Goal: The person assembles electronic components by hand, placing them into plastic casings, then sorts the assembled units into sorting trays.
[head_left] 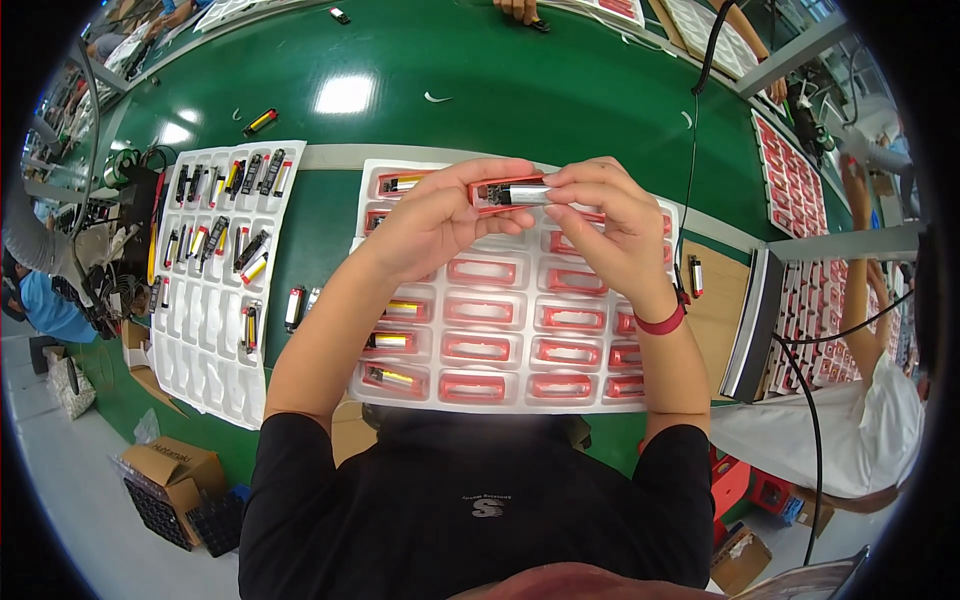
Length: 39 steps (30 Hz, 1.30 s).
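Green table (400, 120) under everything; 12 o'clock taken as straight away from the wearer. White central tray (437, 290) lies at 6 o'clock from the hands, reaching up beneath them. Most of its pockets hold hollow red casings (472, 380), long axes about 9-to-3; several in the 9 o'clock column carry units with yellow cells (396, 376). Second white tray, the side tray (190, 385), at 8 to 9 o'clock: upper rows filled with dark and yellow battery units, most on steep axes near 1-to-7. Cardboard sheet (715, 345) at 4 o'clock.

Left hand (430, 212) comes up from 7 o'clock, thumb and fingers curled narrowly round a red casing. Right hand (612, 215) comes up from 5, thumb and fingertips pinching the 3 o'clock end of the work.

Held casing (508, 181): between the two hands, raised over the 12 o'clock part of the central tray. Long axis nearly 9-to-3, the 3 o'clock end a touch higher. Silver module (520, 195) lies along the same axis inside the casing walls; black circuit end points to 9, toward the left palm, silver cell to 3, under the right fingertips. Whether fully seated, cannot tell.
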Available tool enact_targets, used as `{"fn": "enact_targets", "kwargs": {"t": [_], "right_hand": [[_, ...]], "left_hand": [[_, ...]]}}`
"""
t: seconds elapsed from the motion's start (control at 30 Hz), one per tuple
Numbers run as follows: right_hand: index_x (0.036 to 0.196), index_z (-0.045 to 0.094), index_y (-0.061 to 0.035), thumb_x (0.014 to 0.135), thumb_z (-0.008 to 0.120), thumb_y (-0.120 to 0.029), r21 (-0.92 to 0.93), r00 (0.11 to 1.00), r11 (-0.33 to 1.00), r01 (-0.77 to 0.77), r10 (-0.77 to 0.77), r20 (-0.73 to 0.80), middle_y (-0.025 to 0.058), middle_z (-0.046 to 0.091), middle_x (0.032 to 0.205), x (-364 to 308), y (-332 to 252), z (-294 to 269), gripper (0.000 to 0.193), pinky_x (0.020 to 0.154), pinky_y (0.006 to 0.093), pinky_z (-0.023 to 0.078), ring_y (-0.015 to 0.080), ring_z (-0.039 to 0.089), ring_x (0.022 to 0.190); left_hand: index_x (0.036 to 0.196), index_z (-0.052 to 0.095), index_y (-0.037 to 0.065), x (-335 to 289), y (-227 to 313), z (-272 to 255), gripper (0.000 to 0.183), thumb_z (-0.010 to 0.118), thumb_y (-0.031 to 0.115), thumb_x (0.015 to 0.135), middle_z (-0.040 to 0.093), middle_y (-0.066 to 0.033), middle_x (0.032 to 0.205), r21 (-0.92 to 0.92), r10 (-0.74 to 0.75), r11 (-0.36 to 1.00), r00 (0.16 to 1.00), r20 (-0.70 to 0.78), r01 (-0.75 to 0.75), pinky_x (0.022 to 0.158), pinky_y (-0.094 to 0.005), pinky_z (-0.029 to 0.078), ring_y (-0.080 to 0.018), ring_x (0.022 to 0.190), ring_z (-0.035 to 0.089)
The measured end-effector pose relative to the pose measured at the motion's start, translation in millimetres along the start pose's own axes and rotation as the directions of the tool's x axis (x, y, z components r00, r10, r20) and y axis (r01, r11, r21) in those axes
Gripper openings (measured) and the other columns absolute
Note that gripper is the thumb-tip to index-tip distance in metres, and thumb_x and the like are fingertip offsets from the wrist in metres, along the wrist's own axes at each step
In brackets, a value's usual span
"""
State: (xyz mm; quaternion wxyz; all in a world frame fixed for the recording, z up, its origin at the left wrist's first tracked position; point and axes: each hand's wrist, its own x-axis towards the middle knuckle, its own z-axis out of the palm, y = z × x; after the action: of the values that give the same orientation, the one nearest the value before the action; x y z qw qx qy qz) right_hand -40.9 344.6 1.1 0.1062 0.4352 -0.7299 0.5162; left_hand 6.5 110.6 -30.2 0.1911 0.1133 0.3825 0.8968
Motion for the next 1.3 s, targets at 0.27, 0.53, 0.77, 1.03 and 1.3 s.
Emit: {"fn": "enact_targets", "kwargs": {"t": [0.27, 0.53, 0.77, 1.03, 1.3], "right_hand": [[0.099, 0.074, -0.0019, 0.081, 0.072, 0.007, -0.041, 0.999, 0.999, 0.023, -0.022, 0.029, 0.0109, 0.072, 0.106, -2, 3, 4, 0.02, 0.076, 0.0348, 0.056, 0.0258, 0.066, 0.094], [0.109, 0.072, -0.0034, 0.083, 0.07, 0.004, -0.298, 0.987, 0.941, 0.16, -0.152, 0.051, 0.0098, 0.072, 0.106, 4, -2, 11, 0.027, 0.078, 0.0329, 0.054, 0.0265, 0.065, 0.091], [0.118, 0.066, 0.003, 0.089, 0.071, 0.001, 0.337, 0.9, 0.841, -0.424, 0.434, 0.049, 0.0132, 0.068, 0.108, -10, 8, 9, 0.03, 0.077, 0.0285, 0.056, 0.0183, 0.069, 0.09], [0.113, 0.064, 0.0038, 0.088, 0.065, 0.008, -0.204, 0.997, 0.976, -0.082, 0.081, -0.013, 0.0152, 0.066, 0.106, -8, -9, 5, 0.026, 0.084, 0.032, 0.054, 0.0235, 0.067, 0.095], [0.12, 0.06, 0.0026, 0.096, 0.06, 0.006, 0.222, 0.952, 0.936, -0.273, 0.296, -0.082, 0.0057, 0.064, 0.107, -3, -12, 25, 0.024, 0.09, 0.0261, 0.052, 0.0114, 0.062, 0.096]], "left_hand": [[0.145, 0.043, -0.009, 2, -5, 3, 0.06, 0.039, -0.002, 0.086, 0.059, -0.0227, 0.133, 0.028, -0.017, 0.999, 1.0, 0.018, 0.016, 0.104, -0.0384, 0.051, -0.0291, 0.116, 0.065], [0.141, 0.049, -0.002, 4, -12, 7, 0.04, 0.052, 0.001, 0.1, 0.065, -0.0101, 0.123, 0.336, 0.05, 0.942, 0.992, -0.117, -0.007, 0.09, -0.028, 0.054, -0.0117, 0.096, 0.064], [0.141, 0.049, -0.002, -1, -8, 19, 0.039, 0.051, 0.001, 0.101, 0.065, -0.0085, 0.116, 0.648, 0.134, 0.761, 0.984, -0.113, -0.029, 0.087, -0.0288, 0.051, -0.0127, 0.098, 0.063], [0.131, 0.059, 0.001, 0, -1, 15, 0.036, 0.057, 0.003, 0.096, 0.068, -0.0146, 0.111, 0.951, 0.466, 0.12, 0.862, 0.201, -0.286, 0.08, -0.0319, 0.055, -0.0172, 0.089, 0.069], [0.128, 0.062, 0.002, -19, 11, 33, 0.037, 0.058, 0.004, 0.091, 0.068, -0.0163, 0.103, 0.905, 0.406, 0.374, 0.913, 0.038, -0.203, 0.08, -0.0363, 0.054, -0.0254, 0.09, 0.069]]}}
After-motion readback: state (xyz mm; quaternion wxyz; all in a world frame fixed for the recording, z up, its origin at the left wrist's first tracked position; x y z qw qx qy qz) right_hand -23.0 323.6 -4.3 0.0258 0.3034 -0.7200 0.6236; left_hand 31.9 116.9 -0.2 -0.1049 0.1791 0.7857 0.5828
